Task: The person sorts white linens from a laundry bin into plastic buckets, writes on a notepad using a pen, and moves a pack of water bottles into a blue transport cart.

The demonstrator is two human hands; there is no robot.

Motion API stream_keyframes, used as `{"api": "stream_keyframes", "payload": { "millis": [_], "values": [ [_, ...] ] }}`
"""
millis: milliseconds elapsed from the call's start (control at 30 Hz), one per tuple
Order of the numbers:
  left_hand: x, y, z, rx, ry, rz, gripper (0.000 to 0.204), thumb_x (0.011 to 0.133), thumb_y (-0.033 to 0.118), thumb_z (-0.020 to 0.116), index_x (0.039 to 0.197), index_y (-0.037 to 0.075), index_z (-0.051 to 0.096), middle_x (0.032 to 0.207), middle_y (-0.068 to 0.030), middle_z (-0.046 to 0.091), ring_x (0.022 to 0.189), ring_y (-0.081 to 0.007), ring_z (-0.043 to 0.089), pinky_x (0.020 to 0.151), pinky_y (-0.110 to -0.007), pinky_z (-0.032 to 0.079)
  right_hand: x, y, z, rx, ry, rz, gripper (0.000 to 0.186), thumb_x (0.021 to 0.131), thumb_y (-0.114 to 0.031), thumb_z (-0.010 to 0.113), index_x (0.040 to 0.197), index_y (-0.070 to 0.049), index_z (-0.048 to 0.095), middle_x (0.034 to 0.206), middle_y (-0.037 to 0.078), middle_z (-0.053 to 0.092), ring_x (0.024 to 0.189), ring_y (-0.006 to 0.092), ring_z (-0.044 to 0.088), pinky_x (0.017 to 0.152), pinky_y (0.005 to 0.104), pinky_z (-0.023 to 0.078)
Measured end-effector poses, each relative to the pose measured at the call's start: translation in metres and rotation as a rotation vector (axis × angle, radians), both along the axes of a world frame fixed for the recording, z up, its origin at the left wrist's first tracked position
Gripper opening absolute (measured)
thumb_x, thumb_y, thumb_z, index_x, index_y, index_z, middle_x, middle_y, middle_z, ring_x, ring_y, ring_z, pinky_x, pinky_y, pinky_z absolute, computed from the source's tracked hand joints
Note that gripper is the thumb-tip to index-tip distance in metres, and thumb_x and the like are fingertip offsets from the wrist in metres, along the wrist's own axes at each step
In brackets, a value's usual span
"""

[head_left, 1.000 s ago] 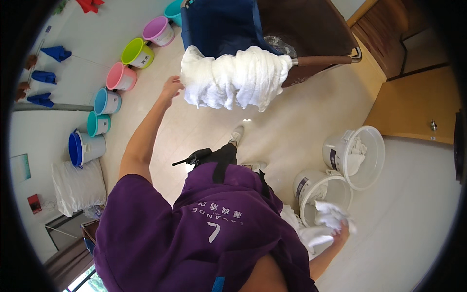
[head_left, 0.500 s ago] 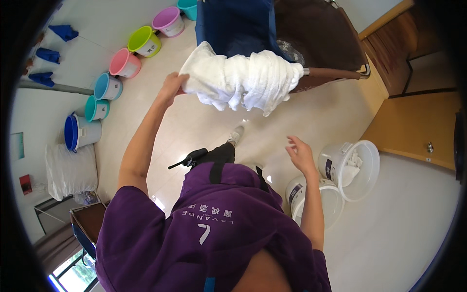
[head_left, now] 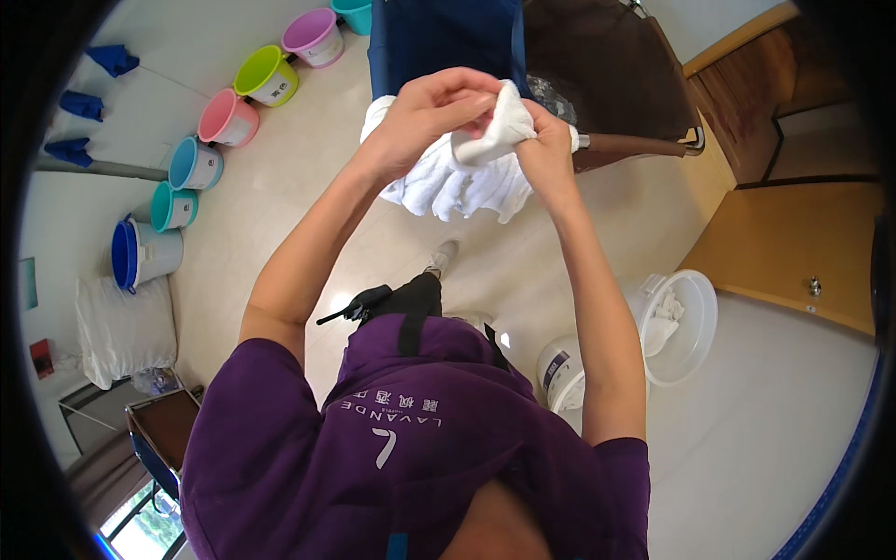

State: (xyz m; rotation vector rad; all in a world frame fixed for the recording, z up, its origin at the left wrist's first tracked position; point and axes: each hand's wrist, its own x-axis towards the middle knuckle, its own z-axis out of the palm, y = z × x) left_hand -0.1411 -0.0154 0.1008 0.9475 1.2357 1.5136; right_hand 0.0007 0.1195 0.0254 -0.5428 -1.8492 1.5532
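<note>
Several white towels (head_left: 448,187) hang in bunched folds over the near bar of a fabric cart, in front of its blue bag (head_left: 446,51). Above them, a raised white cloth (head_left: 495,131), apparently a small towel, is between my two hands. My right hand (head_left: 549,154) grips its right side, thumb against the fabric. My left hand (head_left: 434,117) has its fingers bent in at the cloth's left edge; the fingertips are partly covered. Whether this cloth is joined to the hanging folds is hidden by my hands.
Coloured buckets (head_left: 266,75) stand along the left wall, near a white sack (head_left: 126,327). The cart's brown bag (head_left: 607,75) is ahead right. White bins (head_left: 686,327) stand to my right, one holding white cloth, below a wooden cabinet door (head_left: 793,252).
My left hand has moved right and up from the towels' left end. My right hand has come up from beside the bins and now grips a white cloth in front of the cart.
</note>
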Motion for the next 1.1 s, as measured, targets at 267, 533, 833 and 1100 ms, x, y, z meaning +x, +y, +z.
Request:
{"api": "stream_keyframes", "payload": {
  "millis": [267,533,833,1100],
  "values": [
    [0.016,-0.011,0.002,0.100,0.502,0.263,0.089,0.081,0.020,0.084,0.151,0.006,0.030,0.139,-0.0112,0.049,0.127,-0.0224,0.052,0.101,-0.037,0.048,-0.027,-0.013,0.078,0.084,0.038,0.167,0.039,0.089,-0.005,0.063,0.126,0.004,0.063,0.109,0.011,0.071,0.093,0.0145,0.066,0.084,0.0283,0.053],
    [-0.077,-0.004,0.001,0.191,-0.311,0.254,0.023,0.091,0.003,0.051,0.109,-0.003,0.063,0.075,-0.0040,0.057,0.075,-0.0133,0.057,0.087,-0.030,0.048,0.061,0.028,-0.138,-0.385,-0.305,-0.141,0.028,0.083,-0.009,0.075,0.111,-0.003,0.071,0.100,0.007,0.073,0.085,0.0150,0.068,0.083,0.0291,0.053],
    [-0.195,-0.009,0.120,0.720,-0.633,-0.162,0.039,0.098,0.016,0.040,0.120,-0.009,0.060,0.141,-0.0287,0.051,0.137,-0.0438,0.043,0.120,-0.059,0.026,0.064,-0.017,-0.261,-0.136,-0.775,-0.338,0.033,0.091,-0.015,0.061,0.119,0.003,0.063,0.114,0.025,0.066,0.106,0.0385,0.064,0.093,0.0411,0.050],
    [-0.215,0.063,0.064,0.314,-0.301,-0.412,0.037,0.100,0.024,0.040,0.123,-0.001,0.054,0.108,-0.0129,0.056,0.092,-0.0198,0.056,0.108,-0.041,0.043,0.115,0.064,-0.047,-0.568,0.053,-0.531,0.028,0.098,-0.008,0.050,0.123,0.001,0.058,0.110,0.013,0.067,0.097,0.0204,0.067,0.084,0.0347,0.057]
  ]
}}
